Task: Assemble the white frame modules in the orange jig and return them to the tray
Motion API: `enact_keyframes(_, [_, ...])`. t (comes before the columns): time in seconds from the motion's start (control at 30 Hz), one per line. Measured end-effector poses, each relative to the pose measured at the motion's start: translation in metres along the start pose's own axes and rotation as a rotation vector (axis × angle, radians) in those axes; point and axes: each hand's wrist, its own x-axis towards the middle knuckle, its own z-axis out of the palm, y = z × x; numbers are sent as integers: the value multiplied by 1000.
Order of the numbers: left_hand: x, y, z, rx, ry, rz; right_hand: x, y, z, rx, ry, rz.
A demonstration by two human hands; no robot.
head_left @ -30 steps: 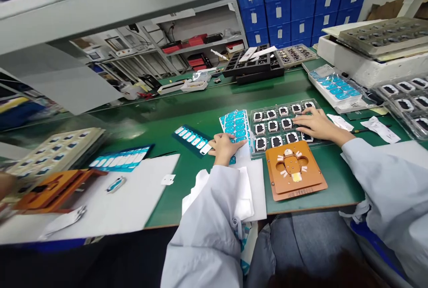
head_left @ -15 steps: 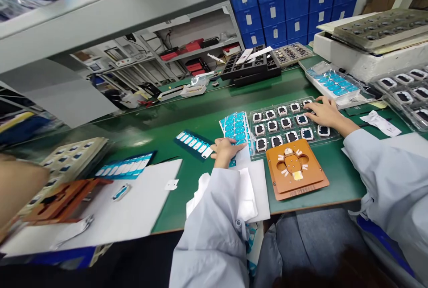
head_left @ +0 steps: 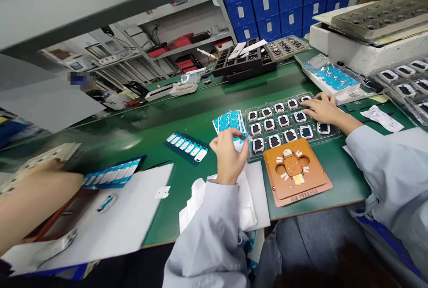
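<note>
My left hand (head_left: 230, 154) is raised over the blue sticker sheets (head_left: 230, 121), thumb and forefinger pinching a small dark blue-green piece (head_left: 243, 136), apparently film. Right of it lies a clear plastic tray (head_left: 248, 152) with rows of white-framed, dark-centred parts (head_left: 283, 121) like watch cases. My right hand (head_left: 324, 112) rests at the tray's right end, fingers spread and fingertips at a white-framed part (head_left: 305, 99). In front of the tray is an orange fixture plate (head_left: 296, 170) with a recessed centre. White tissue and a foam sheet (head_left: 261, 190) lie beneath my left forearm.
Left of me, a co-worker's arm (head_left: 40, 203) reaches over a fixture and tray. A strip of white-and-blue stickers (head_left: 187, 147) lies mid-bench. Black compartment trays (head_left: 244, 63) stand behind, with a foam box (head_left: 361, 51) at right. A shelf beam (head_left: 133, 7) crosses overhead.
My left hand has lifted off the sticker sheets with a small dark piece pinched in its fingers. My right hand stays at the tray. The co-worker's arm has reached farther forward.
</note>
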Motion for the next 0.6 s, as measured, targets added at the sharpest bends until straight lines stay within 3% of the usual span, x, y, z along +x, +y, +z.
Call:
enact_keyframes(0.17, [-14,12,-3,-109,54,571,9,-2,-3,101,31,74])
enact_keyframes(0.27, [-19,19,-3,-231,34,815,6,-13,-22,172,106,94])
enact_keyframes(0.37, [-21,25,-3,-345,-51,886,-18,-42,-58,456,266,19])
enact_keyframes(0.4, [-21,27,-3,-367,-99,884,-30,-55,-71,583,266,-10])
enact_keyframes(0.5, [-21,31,-6,-391,-240,878,-69,-92,-98,786,202,-47])
enact_keyframes(0.6, [-22,32,-11,-401,-302,879,-95,-110,-103,804,91,-167])
